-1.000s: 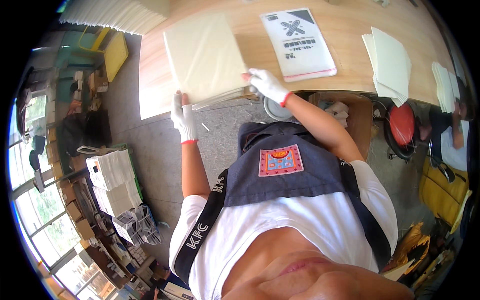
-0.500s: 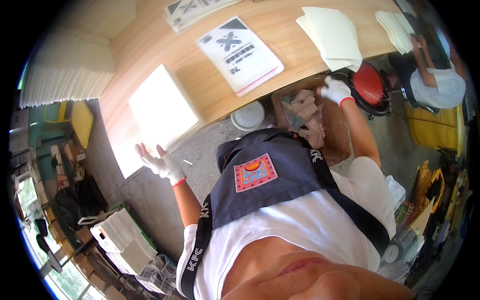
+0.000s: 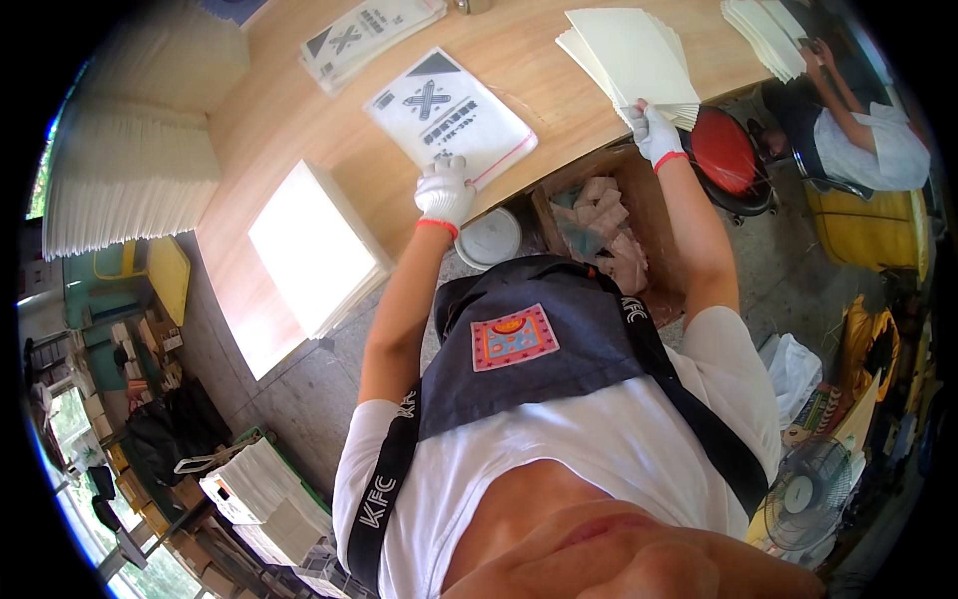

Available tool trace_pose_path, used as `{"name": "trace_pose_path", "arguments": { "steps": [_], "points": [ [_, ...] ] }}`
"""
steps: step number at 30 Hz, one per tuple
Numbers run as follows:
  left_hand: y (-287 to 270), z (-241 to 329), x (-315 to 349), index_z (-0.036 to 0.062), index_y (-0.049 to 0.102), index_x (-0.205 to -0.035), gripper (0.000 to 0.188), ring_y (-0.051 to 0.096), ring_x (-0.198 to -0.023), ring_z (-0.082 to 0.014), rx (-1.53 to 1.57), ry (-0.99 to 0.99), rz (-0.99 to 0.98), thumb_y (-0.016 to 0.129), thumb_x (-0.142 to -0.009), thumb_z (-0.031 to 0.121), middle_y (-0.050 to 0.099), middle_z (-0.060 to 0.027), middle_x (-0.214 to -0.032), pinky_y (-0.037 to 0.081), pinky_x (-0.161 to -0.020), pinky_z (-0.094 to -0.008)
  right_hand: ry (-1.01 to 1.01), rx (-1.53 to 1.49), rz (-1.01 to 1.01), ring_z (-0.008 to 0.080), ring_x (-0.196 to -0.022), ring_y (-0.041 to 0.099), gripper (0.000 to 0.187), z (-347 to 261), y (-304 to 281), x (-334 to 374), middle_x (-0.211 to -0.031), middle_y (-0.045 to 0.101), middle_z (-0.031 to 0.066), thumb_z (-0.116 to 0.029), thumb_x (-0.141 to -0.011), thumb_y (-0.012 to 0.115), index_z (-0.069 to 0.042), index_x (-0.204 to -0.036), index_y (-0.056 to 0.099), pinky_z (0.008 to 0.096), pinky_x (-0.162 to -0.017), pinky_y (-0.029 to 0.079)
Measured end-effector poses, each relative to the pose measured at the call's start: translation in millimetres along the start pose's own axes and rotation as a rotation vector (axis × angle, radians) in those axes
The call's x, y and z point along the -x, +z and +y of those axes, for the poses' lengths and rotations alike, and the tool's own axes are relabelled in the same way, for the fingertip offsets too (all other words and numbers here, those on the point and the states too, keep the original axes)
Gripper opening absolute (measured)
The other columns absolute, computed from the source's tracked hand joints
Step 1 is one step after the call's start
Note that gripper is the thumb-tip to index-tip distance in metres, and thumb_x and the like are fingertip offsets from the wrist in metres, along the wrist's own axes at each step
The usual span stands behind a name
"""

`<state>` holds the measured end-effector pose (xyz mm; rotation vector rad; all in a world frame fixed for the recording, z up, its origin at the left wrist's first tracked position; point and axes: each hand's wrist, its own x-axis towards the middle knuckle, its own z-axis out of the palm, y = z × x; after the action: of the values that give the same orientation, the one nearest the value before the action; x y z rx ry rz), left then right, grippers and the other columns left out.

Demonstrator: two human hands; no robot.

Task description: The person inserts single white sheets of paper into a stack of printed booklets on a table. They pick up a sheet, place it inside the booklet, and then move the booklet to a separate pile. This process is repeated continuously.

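Note:
My left hand (image 3: 445, 196), in a white glove with a red cuff, is at the near left corner of a stack of clear printed plastic bags (image 3: 489, 135). Its fingers are curled together over the corner of the top bag. Farther right, my right hand (image 3: 655, 136), gloved the same way, pinches the near edge of a fanned stack of cream paper booklets (image 3: 639, 60). Its thumb and part of its fingers show against the lower left corner of the stack. How many booklets it grips is hidden.
A white paper stack (image 3: 314, 250) lies at the table's left end, with tall paper piles (image 3: 130, 170) beyond. More printed bags (image 3: 369, 40) lie farther back. Below the edge are a bucket (image 3: 487, 240), a scrap-filled carton (image 3: 659, 240) and a red stool (image 3: 731, 160). A co-worker (image 3: 868, 145) sits right.
My left hand has moved from beside the white stack, fingers spread, to the plastic bags and curled. My right hand has risen from above the carton to the cream booklets and gripped their edge.

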<state>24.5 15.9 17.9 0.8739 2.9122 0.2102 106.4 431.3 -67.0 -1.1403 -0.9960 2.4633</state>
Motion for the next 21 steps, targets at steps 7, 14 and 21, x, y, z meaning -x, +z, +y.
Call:
{"name": "trace_pose_path", "arguments": {
  "steps": [7,14,21],
  "points": [
    [4.2,-10.8,-13.9,0.0148,0.052,-0.104,0.038,0.052,-0.099,-0.0278,-0.086,-0.094,-0.046,0.063,-0.068,0.017,0.053,-0.0077,-0.105,0.047,-0.079,-0.0394,0.089,-0.006,-0.172,0.0130,-0.056,0.056,0.026,20.9,1.4,101.1,-0.075,0.059,0.0034,-0.033,-0.087,0.054,-0.008,-0.094,0.055,0.0198,-0.042,0.046],
    [20.7,-40.1,4.3,0.0147,0.058,-0.091,0.023,0.053,-0.095,-0.0282,0.174,-0.088,0.180,0.058,-0.069,0.012,0.056,-0.0081,-0.096,0.047,-0.074,-0.0397,-0.365,-0.043,-0.023,0.0081,-0.045,0.044,0.017,6.3,-16.0,115.1,-0.080,0.055,0.0034,-0.010,-0.086,0.051,-0.008,-0.103,0.050,0.0209,-0.035,0.031],
    [27.7,-38.7,14.3,0.0119,0.060,-0.084,0.012,0.058,-0.075,-0.0287,0.414,-0.213,0.313,0.055,-0.073,0.011,0.057,-0.0099,-0.088,0.048,-0.067,-0.0380,0.101,0.218,-0.296,0.0060,-0.052,0.055,0.037,44.2,16.5,204.6,-0.085,0.060,0.0043,-0.017,-0.078,0.058,0.001,-0.109,0.050,0.0163,-0.032,0.036]
  ]
}}
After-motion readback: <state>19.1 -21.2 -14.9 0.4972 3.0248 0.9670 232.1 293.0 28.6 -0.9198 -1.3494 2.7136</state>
